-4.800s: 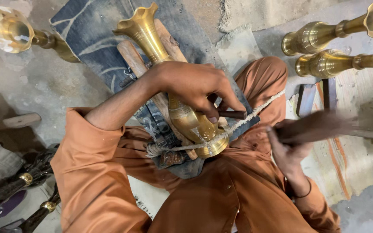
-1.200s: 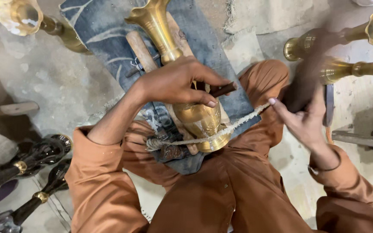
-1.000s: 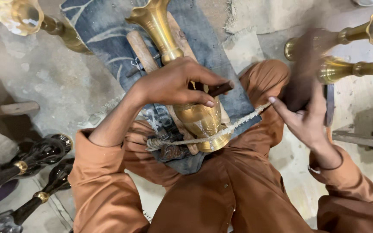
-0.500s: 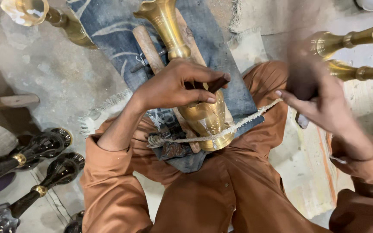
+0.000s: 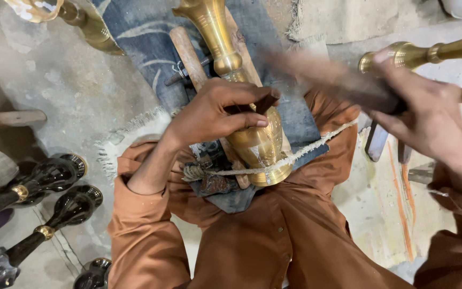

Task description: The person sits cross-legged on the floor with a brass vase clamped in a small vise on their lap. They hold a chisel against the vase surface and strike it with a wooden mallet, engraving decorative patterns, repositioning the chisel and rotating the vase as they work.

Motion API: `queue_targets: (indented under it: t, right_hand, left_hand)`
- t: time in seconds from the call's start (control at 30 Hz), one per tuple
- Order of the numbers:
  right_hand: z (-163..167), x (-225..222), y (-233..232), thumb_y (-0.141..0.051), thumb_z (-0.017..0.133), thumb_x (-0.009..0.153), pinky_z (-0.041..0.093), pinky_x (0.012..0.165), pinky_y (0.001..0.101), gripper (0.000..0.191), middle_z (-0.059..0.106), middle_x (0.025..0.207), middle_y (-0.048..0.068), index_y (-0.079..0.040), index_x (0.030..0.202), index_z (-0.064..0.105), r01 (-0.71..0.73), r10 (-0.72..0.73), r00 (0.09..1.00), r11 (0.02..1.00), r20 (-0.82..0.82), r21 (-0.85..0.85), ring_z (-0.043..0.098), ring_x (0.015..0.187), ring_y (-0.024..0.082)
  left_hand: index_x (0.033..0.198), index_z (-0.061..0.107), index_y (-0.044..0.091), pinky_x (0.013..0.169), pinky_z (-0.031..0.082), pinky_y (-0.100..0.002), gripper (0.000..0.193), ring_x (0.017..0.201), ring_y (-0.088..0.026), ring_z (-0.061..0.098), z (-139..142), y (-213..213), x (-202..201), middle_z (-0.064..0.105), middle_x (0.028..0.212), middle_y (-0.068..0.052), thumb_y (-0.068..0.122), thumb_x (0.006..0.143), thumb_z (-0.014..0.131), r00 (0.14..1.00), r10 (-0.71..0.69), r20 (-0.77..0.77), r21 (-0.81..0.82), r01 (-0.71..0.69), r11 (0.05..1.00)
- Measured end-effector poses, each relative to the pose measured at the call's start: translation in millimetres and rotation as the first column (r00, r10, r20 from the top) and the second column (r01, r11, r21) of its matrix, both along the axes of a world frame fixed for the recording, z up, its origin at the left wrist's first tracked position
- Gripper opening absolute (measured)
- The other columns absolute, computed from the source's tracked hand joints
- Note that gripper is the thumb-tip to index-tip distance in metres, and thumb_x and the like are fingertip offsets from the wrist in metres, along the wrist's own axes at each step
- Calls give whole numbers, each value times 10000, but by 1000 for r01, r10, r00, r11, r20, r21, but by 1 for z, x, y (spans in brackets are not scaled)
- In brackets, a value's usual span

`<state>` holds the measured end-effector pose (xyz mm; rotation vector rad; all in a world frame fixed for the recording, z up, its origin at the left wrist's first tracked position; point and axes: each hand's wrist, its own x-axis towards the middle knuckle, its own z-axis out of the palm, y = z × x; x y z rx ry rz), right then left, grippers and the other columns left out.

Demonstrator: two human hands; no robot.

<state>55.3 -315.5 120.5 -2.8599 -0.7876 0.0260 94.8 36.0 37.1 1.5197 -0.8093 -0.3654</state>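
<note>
Brass vase lies lengthwise in the person's lap, neck pointing away, resting on a wooden block over a denim cloth. A rope crosses the vase's wide end and ties it down. The left hand presses on the vase's belly, fingers pinched on a small dark tool set against the metal. To the right of the vase, the right hand is closed around a dark handle, blurred with motion and raised above the vase. More brass pieces lie further right; dark ones lie left of the vase.

The vase looks heavy, rigid and smooth, so likely to roll or slip under a palm. Its narrow neck or its flared end seems the surest place to hold; the polished belly would dent or scratch easily.
</note>
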Motion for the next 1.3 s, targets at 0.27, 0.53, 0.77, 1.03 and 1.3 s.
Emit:
queue_targets:
  t: [0.27, 0.53, 0.77, 1.03, 1.3]
  right_hand:
    - [5, 9, -3, -164, 866, 815, 587, 710, 416, 857, 693, 1110, 241, 34, 1529, 436, 282, -246, 948, 943, -200, 175, 706, 811, 331]
    - [-5, 19, -20, -180, 854, 834, 595, 693, 374, 771, 710, 986, 191, 33, 1484, 497, 123, -93, 963, 987, -253, 104, 727, 814, 280]
    - [18, 25, 13, -118, 847, 866, 572, 628, 370, 736, 677, 933, 160, 37, 1451, 428, 435, -234, 848, 820, -476, 372, 677, 713, 258]
    - [15, 24, -12, -103, 783, 1079, 609, 891, 312, 391, 679, 1106, 136, -11, 1315, 484, 264, -152, 941, 890, -302, 373, 715, 1006, 185]
    - [13, 38, -5, -142, 860, 872, 531, 664, 306, 651, 651, 836, 98, 13, 1389, 495, 77, -19, 976, 962, -218, 263, 645, 702, 183]
  left_hand:
    - [1331, 693, 44, 851, 637, -306, 396, 958, -164, 789, -4, -1, -15, 789, 1151, -89, 231, 992, 780, 994, 105, -16, 3, -105, 995]
    - [1307, 698, 23, 847, 614, -321, 383, 963, -185, 789, -2, -3, -17, 788, 1144, -111, 215, 986, 776, 988, 151, 18, 19, -151, 988]
    - [1343, 659, 3, 930, 623, -325, 419, 1076, -201, 786, 3, -2, -23, 767, 1218, -139, 181, 985, 781, 980, 197, 21, -6, -197, 980]
    - [1346, 652, -17, 963, 618, -343, 420, 1116, -242, 778, 3, -4, -25, 752, 1257, -154, 153, 986, 787, 968, 241, 71, -44, -239, 970]
    - [1316, 668, -26, 901, 624, -339, 409, 1017, -215, 790, 3, -4, -25, 773, 1165, -146, 188, 983, 770, 969, 243, 45, -38, -242, 970]
